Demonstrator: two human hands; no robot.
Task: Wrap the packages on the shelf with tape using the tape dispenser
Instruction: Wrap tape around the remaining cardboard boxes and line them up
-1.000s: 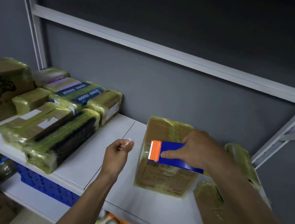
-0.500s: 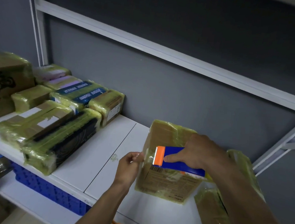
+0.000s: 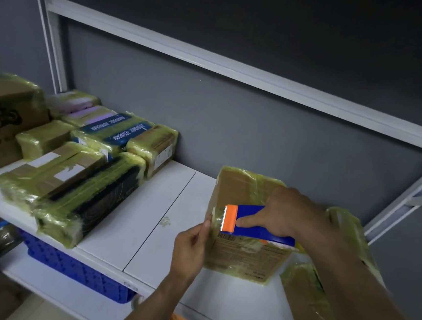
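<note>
Pinching the likely clingy tape end [image 3: 213, 211] in my left hand [image 3: 190, 247], I grip the blue-and-orange plastic tape dispenser [image 3: 251, 222] in my right hand [image 3: 285, 212] against the rigid-looking cardboard package [image 3: 243, 261].

A storeroom or parcel-packing area is indicated. A white metal shelf [image 3: 147, 233] is seen against a grey wall [image 3: 233, 126], with tape-wrapped packages [image 3: 74, 188] laid in rows at nine o'clock. A blue crate [image 3: 75, 268] is kept on the lower level at seven o'clock.

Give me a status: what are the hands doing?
Right hand grips tape dispenser against upright package. Left hand pinches tape end at its left edge. Nothing in the way.
</note>
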